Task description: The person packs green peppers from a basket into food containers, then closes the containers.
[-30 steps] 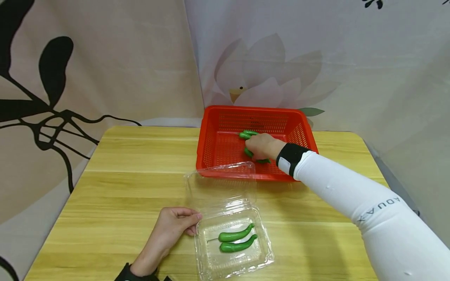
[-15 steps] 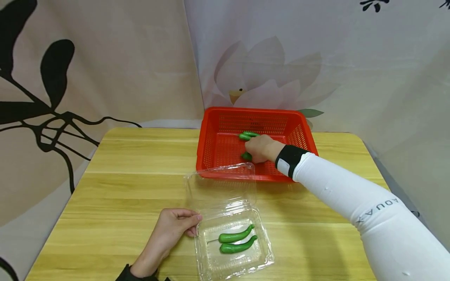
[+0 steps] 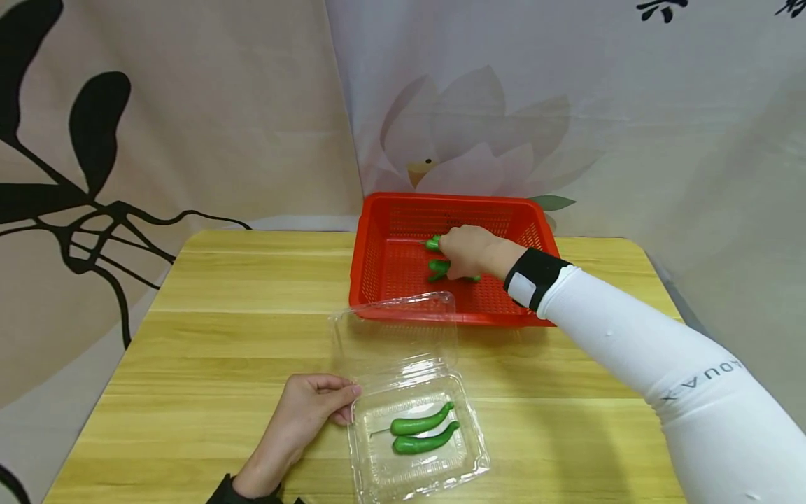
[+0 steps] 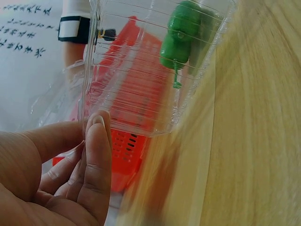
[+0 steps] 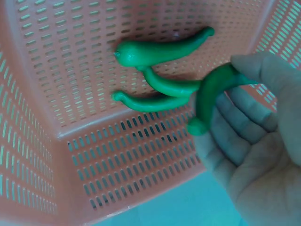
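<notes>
My left hand [image 3: 308,413] pinches the left rim of an open clear plastic clamshell box [image 3: 378,470] between thumb and fingers. Two curved green chili peppers [image 3: 423,432] lie side by side in its base, while the lid [image 3: 397,336] leans back toward the basket. Inside the red basket [image 3: 368,266] is my right hand [image 3: 472,250]. In the right wrist view its thumb and fingers pinch a curved green chili pepper [image 5: 209,96], held over the basket floor. Several other peppers [image 5: 160,52] lie close by in the basket, partly covered by my hand in the head view.
The perforated basket stands at the back of the wooden table [image 3: 252,308], close to a printed cloth backdrop [image 3: 252,126]. The clamshell lid overlaps the basket's front rim in the head view. My right sleeve [image 3: 648,357] reaches across the table's right side.
My right hand dipped slightly toward the front of the basket, then moved back and upward within it. The peppers around it have shifted. My left hand and the clamshell box have stayed put.
</notes>
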